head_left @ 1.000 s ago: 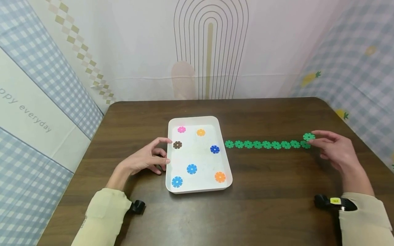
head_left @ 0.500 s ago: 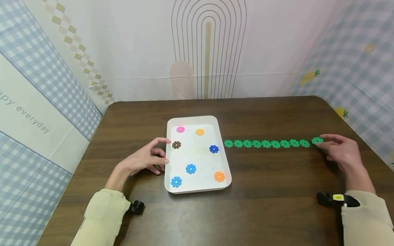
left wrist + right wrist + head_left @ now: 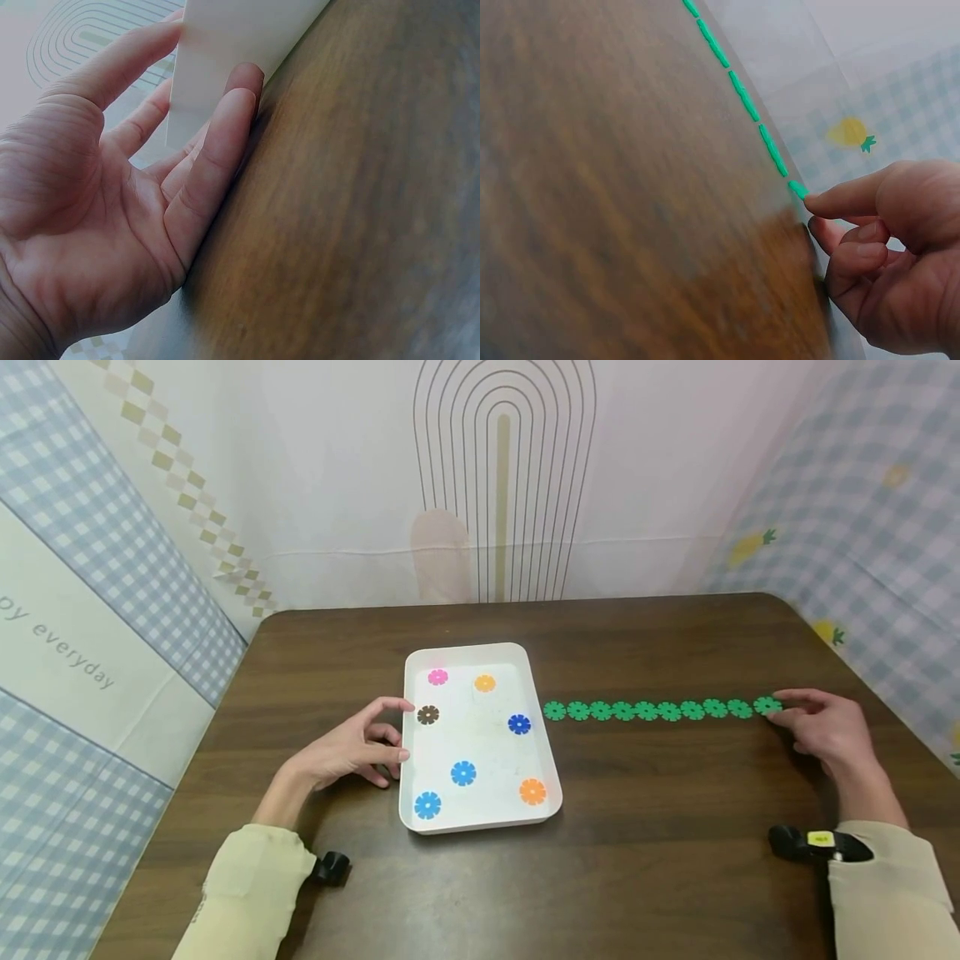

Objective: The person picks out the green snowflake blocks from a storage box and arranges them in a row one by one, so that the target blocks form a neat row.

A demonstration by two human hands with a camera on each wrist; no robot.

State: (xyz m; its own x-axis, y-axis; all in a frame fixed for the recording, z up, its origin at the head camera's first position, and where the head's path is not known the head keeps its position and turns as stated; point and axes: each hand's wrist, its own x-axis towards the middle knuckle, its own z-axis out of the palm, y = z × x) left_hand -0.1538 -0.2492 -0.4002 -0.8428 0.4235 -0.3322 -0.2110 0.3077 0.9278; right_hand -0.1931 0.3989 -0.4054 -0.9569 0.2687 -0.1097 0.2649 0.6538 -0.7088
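Note:
At the right end of a row of green notched discs [image 3: 646, 711], my right hand [image 3: 825, 727] pinches the last green disc [image 3: 767, 706] between thumb and forefinger. That disc lies at table level beside its neighbour; in the right wrist view the row shows nearly edge-on and the fingertips [image 3: 814, 202] meet the end disc. My left hand [image 3: 350, 743] rests along the left side of a white tray [image 3: 480, 827], its forefinger and thumb tips touching the rim. In the left wrist view its fingers [image 3: 217, 142] lie loosely bent against the tray's outer wall.
Inside the tray lie several loose discs: pink [image 3: 438, 677], yellow-orange [image 3: 485, 682], brown [image 3: 428, 715], dark blue [image 3: 519, 724], two light blue [image 3: 463, 773] and orange [image 3: 532, 792]. The brown wooden table [image 3: 637, 860] meets a patterned cloth [image 3: 337, 485] behind.
My right hand has carried the green disc from above the row's last disc, first rightward and down, then slightly left to the row's end. The left hand has stayed at the tray.

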